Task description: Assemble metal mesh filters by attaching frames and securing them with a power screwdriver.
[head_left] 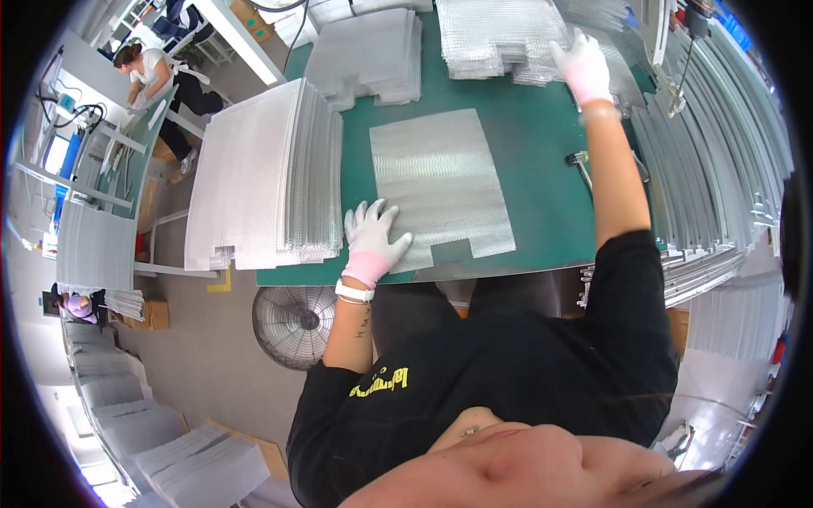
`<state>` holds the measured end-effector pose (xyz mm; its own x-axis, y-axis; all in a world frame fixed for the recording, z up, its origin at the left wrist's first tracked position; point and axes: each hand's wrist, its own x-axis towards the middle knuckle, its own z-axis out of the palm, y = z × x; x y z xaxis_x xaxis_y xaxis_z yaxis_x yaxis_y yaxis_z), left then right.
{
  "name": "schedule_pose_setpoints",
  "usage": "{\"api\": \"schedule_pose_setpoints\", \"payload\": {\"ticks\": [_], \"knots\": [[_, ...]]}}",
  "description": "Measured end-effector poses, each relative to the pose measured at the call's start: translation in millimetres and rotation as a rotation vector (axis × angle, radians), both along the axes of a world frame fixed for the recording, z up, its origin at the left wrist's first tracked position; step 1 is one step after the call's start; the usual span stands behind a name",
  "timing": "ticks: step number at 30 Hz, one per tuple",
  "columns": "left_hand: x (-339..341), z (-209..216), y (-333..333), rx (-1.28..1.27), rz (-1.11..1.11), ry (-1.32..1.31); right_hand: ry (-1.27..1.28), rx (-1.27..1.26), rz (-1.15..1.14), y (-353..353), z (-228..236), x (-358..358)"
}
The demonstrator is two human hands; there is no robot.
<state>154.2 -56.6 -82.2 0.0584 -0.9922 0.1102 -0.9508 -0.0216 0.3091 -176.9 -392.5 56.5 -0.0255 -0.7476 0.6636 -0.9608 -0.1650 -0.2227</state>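
A single silver mesh sheet (440,178) with a notch in its near edge lies flat on the green table (546,222). My left hand (373,237), in a white and pink glove, rests open with fingers spread on its near left corner. My right hand (584,68), gloved alike, is stretched to the far right, at the right edge of a stack of notched mesh sheets (500,38). Its fingers look extended and apart; whether they touch the top sheet, I cannot tell.
A tall stack of mesh sheets (246,178) stands at left, another stack (360,55) behind it. A small hammer-like tool (580,159) lies near my right forearm. Long metal strips (720,161) fill the right side. A floor fan (296,326) stands below; a person (157,76) works at a far-left table.
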Motion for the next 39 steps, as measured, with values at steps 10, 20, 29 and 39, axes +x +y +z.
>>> {"api": "schedule_pose_setpoints", "payload": {"ticks": [10,20,29,39], "knots": [[-22,10,31,-0.345,0.185,0.037,-0.091,0.326,0.170,-42,50,23],[-10,15,29,-0.354,-0.011,1.222,-1.363,0.172,1.285,39,29,23],[-26,56,54,-0.303,0.384,0.754,-0.648,0.459,0.896,267,-90,26],[-28,23,24,-0.016,0.415,0.384,-0.352,0.484,0.690,268,-112,36]]}}
